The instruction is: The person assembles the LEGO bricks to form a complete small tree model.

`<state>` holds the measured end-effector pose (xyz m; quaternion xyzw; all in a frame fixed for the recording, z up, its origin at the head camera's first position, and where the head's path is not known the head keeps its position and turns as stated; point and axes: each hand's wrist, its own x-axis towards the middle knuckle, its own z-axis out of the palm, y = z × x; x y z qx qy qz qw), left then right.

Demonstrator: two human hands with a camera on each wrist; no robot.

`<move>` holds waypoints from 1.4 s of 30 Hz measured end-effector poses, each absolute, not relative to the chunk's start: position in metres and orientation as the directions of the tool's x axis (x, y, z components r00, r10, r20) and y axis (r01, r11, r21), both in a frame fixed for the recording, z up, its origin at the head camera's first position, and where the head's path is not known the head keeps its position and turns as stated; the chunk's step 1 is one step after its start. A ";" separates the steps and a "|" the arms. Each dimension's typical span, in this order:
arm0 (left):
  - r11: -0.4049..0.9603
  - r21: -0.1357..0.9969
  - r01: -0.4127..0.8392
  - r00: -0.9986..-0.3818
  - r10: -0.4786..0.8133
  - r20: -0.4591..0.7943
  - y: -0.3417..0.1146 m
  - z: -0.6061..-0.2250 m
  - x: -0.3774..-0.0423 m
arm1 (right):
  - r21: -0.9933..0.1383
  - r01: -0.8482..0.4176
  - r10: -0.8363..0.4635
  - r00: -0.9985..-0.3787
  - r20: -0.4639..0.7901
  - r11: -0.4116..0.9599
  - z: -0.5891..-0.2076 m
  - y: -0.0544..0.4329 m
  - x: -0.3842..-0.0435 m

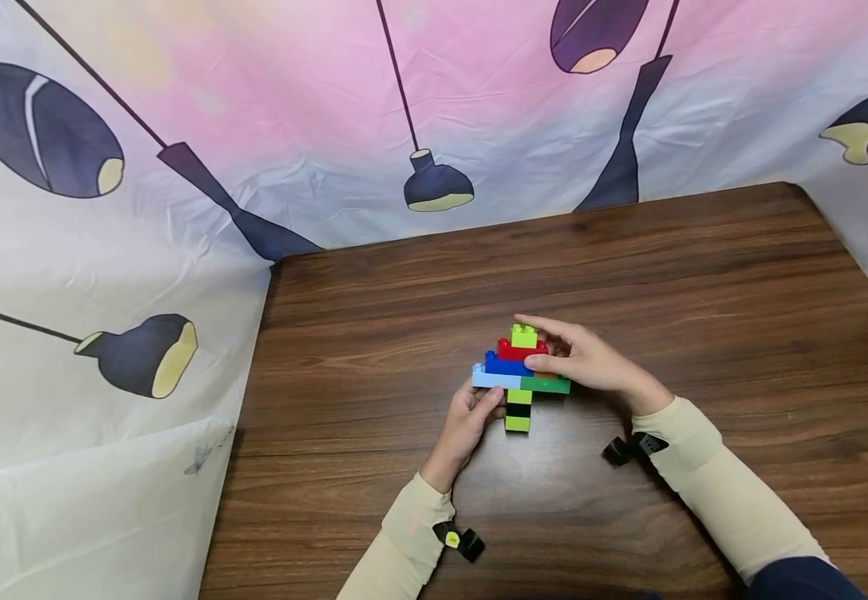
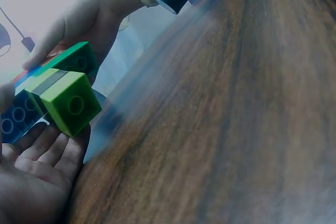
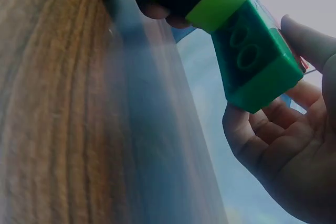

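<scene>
Both hands hold one tree-shaped build of toy bricks [image 1: 507, 367] over the table. Its stem stacks lime, black [image 1: 519, 410] and lime bricks. Above it, a light blue brick [image 1: 496, 380] and a green brick [image 1: 550, 386] lie side by side, then blue, orange and red ones, with a lime brick [image 1: 524, 336] on top. My left hand [image 1: 466, 423] pinches the light blue end from below left. My right hand [image 1: 591, 360] grips the right side, thumb over the blue and orange layer, index finger by the top brick. Hollow undersides show on the green brick [image 3: 252, 61] in the right wrist view.
The dark wooden table [image 1: 374, 350] spreads around the hands. Behind it and at the left hangs a fabric backdrop [image 1: 314, 100] printed with lamps. Black devices [image 1: 632, 448] are strapped at both wrists, close over the tabletop.
</scene>
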<state>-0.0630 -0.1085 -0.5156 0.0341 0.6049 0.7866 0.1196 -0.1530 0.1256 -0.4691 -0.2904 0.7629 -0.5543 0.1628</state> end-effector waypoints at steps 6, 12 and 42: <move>-0.324 0.944 -0.069 -0.981 0.195 -0.005 -0.109 -0.517 -0.063 | -0.926 -0.308 -0.626 -0.772 0.110 0.217 -0.465 0.131 -0.153; -0.292 0.957 -0.004 -0.987 0.154 0.043 -0.112 -0.518 -0.066 | -0.901 -0.351 -0.629 -0.768 0.120 0.257 -0.458 0.136 -0.153; -0.241 0.970 0.019 -0.993 0.105 0.046 -0.119 -0.517 -0.070 | -0.909 -0.208 -0.563 -0.825 -0.034 0.360 -0.469 0.175 -0.143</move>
